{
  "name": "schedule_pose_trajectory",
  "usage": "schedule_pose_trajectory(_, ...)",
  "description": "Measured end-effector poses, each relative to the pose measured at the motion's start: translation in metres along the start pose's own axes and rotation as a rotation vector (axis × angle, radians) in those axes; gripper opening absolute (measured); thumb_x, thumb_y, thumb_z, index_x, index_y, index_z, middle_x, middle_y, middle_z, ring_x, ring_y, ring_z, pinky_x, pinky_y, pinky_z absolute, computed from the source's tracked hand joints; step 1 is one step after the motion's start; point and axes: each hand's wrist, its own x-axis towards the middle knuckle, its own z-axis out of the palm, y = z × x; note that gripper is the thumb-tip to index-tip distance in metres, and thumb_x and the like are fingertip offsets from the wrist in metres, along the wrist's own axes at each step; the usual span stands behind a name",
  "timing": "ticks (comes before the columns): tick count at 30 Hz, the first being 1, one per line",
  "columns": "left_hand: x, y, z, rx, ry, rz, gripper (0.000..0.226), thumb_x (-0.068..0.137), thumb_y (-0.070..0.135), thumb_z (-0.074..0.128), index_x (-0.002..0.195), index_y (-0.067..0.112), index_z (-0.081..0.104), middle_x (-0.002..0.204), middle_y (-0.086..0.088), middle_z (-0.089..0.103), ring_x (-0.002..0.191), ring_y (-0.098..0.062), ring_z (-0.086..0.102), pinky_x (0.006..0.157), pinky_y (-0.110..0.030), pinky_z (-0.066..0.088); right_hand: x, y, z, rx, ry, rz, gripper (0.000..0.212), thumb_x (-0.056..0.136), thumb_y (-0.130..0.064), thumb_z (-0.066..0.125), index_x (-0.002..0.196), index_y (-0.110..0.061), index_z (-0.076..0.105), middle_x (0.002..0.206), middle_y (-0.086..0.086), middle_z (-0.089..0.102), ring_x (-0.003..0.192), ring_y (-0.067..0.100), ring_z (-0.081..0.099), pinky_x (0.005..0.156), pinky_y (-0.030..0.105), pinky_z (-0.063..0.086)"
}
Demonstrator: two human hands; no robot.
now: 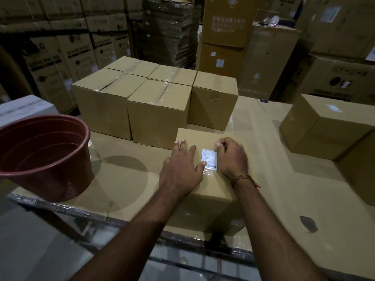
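Observation:
A sealed brown cardboard box (205,191) sits at the near edge of the table. On its top lies a small white barcode label (209,159) under clear tape. My left hand (180,169) lies flat on the box top left of the label, fingers straight, thumb tip pressing the label's lower left corner. My right hand (231,156) rests on the box just right of the label with its fingers curled against the label's right edge. What those curled fingers hold, if anything, is hidden.
A reddish-brown plastic tub (43,157) stands at the table's left. A block of several taped boxes (154,100) stands behind the near box, and one labelled box (324,126) at the right. The cardboard-covered table (284,189) is backed by tall warehouse carton stacks (60,47).

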Motion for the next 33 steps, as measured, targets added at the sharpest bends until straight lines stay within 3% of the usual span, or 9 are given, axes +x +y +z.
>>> schedule_pose_trajectory(3, -0.001, 0.001, -0.002, -0.001, -0.007, 0.002, 0.070, 0.106, 0.059, 0.036, 0.166, 0.026, 0.022, 0.177, -0.004, 0.006, 0.162, -0.023, 0.000, 0.121, -0.053, 0.031, 0.000, 0.002, 0.000, 0.047, 0.004, -0.010, 0.017, 0.100, -0.026, 0.058, 0.083, -0.028, 0.060, 0.089, -0.010, 0.067, 0.090, 0.023, 0.062, 0.073, 0.033, 0.044)
schedule_pose_trajectory(7, -0.001, 0.001, -0.002, 0.010, -0.005, -0.003, 0.071, 0.106, 0.061, 0.036, 0.167, 0.027, 0.020, 0.177, -0.003, 0.005, 0.162, -0.024, 0.000, 0.121, -0.052, 0.031, -0.002, 0.000, -0.002, 0.048, 0.001, -0.045, 0.014, 0.103, -0.027, 0.057, 0.090, -0.029, 0.061, 0.098, -0.010, 0.061, 0.089, 0.019, 0.062, 0.075, 0.033, 0.046)
schedule_pose_trajectory(15, 0.001, -0.001, 0.000, -0.018, 0.003, -0.007, 0.076, 0.103, 0.066, 0.040, 0.166, 0.028, 0.022, 0.177, -0.002, 0.006, 0.162, -0.023, 0.000, 0.120, -0.053, 0.032, -0.004, -0.001, -0.005, 0.178, -0.048, 0.003, 0.012, 0.110, -0.030, 0.047, 0.100, -0.028, 0.054, 0.088, -0.013, 0.070, 0.082, 0.014, 0.066, 0.075, 0.039, 0.054)
schedule_pose_trajectory(19, 0.003, -0.007, 0.000, -0.030, -0.050, 0.021, 0.094, 0.092, 0.079, 0.046, 0.167, 0.029, 0.018, 0.177, 0.000, 0.000, 0.162, -0.021, -0.005, 0.120, -0.056, 0.030, -0.003, -0.002, -0.006, 0.175, -0.040, 0.009, 0.011, 0.109, -0.033, 0.048, 0.101, -0.030, 0.054, 0.088, -0.012, 0.070, 0.083, 0.018, 0.067, 0.078, 0.044, 0.057)
schedule_pose_trajectory(24, 0.002, -0.005, -0.002, -0.008, -0.070, 0.003, 0.096, 0.092, 0.080, 0.047, 0.167, 0.030, 0.015, 0.177, 0.001, -0.003, 0.162, -0.022, -0.007, 0.120, -0.056, 0.030, -0.006, -0.004, -0.009, 0.303, -0.127, 0.045, 0.005, 0.107, -0.042, 0.055, 0.110, -0.038, 0.055, 0.093, -0.005, 0.077, 0.086, 0.017, 0.074, 0.076, 0.049, 0.063)
schedule_pose_trajectory(28, 0.003, -0.004, -0.003, -0.013, -0.088, -0.001, 0.098, 0.091, 0.080, 0.047, 0.168, 0.030, 0.013, 0.177, 0.002, -0.005, 0.162, -0.022, -0.007, 0.120, -0.058, 0.029, -0.010, -0.003, -0.028, 0.395, -0.343, 0.108, 0.073, 0.093, -0.042, 0.080, 0.152, -0.038, 0.038, 0.123, 0.003, 0.073, 0.104, 0.014, 0.075, 0.088, 0.036, 0.065)
schedule_pose_trajectory(30, 0.002, -0.004, -0.004, -0.020, -0.094, 0.007, 0.098, 0.091, 0.080, 0.047, 0.168, 0.031, 0.014, 0.177, 0.005, -0.004, 0.162, -0.020, -0.007, 0.119, -0.059, 0.030, -0.016, 0.001, -0.036, 0.325, -0.428, 0.086, 0.102, 0.084, -0.038, 0.090, 0.162, -0.041, 0.025, 0.125, 0.000, 0.072, 0.105, 0.014, 0.075, 0.094, 0.038, 0.063)
schedule_pose_trajectory(33, 0.002, -0.003, -0.005, -0.029, -0.097, 0.003, 0.099, 0.088, 0.083, 0.046, 0.167, 0.033, 0.015, 0.176, 0.008, -0.004, 0.162, -0.017, -0.008, 0.117, -0.060, 0.033, -0.024, 0.008, -0.049, 0.249, -0.471, 0.047, 0.120, 0.075, -0.035, 0.096, 0.165, -0.043, 0.018, 0.116, -0.001, 0.073, 0.103, 0.019, 0.072, 0.094, 0.037, 0.060)
